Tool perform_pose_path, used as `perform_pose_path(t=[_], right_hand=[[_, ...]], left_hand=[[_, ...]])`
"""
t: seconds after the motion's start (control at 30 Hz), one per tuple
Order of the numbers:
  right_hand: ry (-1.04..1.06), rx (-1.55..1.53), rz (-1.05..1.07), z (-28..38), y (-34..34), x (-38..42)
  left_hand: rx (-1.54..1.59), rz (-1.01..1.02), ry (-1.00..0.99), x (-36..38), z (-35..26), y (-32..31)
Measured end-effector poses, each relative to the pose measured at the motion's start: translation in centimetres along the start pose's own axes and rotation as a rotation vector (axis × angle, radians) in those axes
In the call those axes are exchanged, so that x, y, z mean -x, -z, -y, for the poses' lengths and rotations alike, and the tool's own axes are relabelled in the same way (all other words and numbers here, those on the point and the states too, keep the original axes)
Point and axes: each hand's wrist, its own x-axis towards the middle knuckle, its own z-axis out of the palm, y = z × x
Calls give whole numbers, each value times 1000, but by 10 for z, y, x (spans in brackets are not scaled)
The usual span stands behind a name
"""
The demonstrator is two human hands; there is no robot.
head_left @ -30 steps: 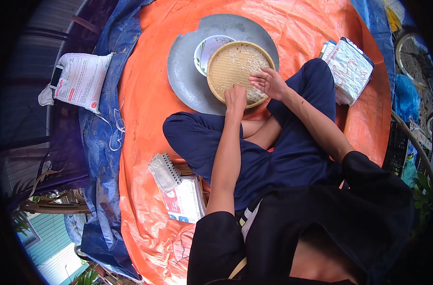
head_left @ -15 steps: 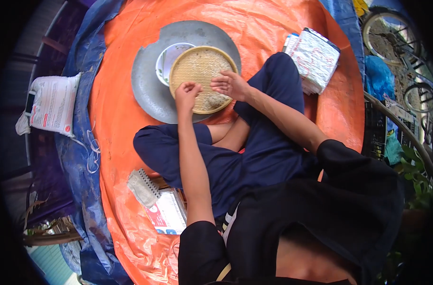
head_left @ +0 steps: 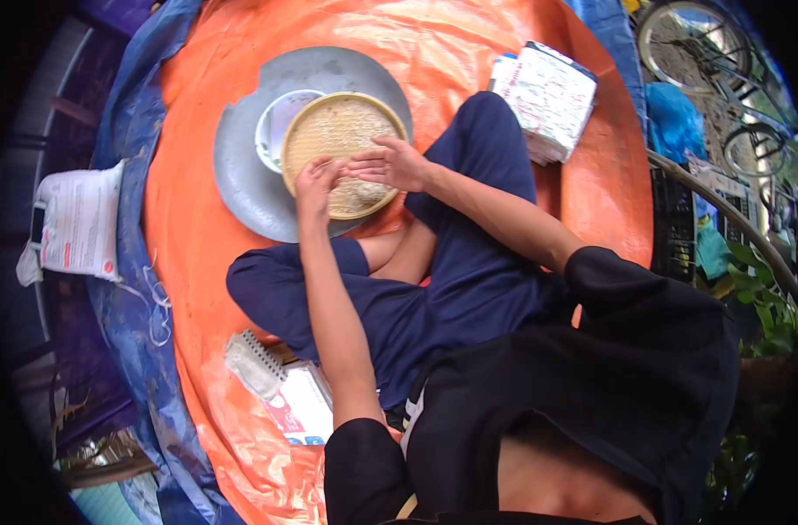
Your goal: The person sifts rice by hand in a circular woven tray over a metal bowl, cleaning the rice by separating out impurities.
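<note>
A round woven bamboo tray (head_left: 308, 140) carries a thin spread of pale, small grains (head_left: 351, 116) that look like rice. Over its lower left part is my left hand (head_left: 319, 181), fingers drawn together in a pinch; what they hold, if anything, is too small to make out. My right hand (head_left: 393, 164) hovers over the tray's right side, fingers stretched out toward the left fingertips and nearly meeting them. Beneath the tray's left edge sits a white bowl (head_left: 271, 133), partly covered. Both rest on a large grey round platter (head_left: 246, 166).
Orange tarp (head_left: 193, 289) lies under everything, with blue tarp (head_left: 123, 236) at the left. A wrapped stack (head_left: 552, 98) stands beyond my right knee. A spiral notebook (head_left: 255, 364) and papers (head_left: 301, 407) lie by my left thigh. At left is a white printed bag (head_left: 81, 220).
My hands have come closer together, the right fingers now reaching almost to the left fingertips. The whole scene has shifted slightly left in the view.
</note>
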Motion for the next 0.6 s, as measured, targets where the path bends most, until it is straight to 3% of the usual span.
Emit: perform_pose_path(t=[0.13,0.2,0.3,0.6], right_hand=[[-20,9,21,-9,12,-9],[-25,28,20,-11,12,-13],[-14,37,-33,-11,4,-7],[-50,57,-49,-13,15,-10]], left_hand=[[-107,95,-154,5,2,-21],[-232,38,-290,-3,20,-28],[-609,-56,-335,15,-2,-41],[-619,-133,-392,9,3,-30]])
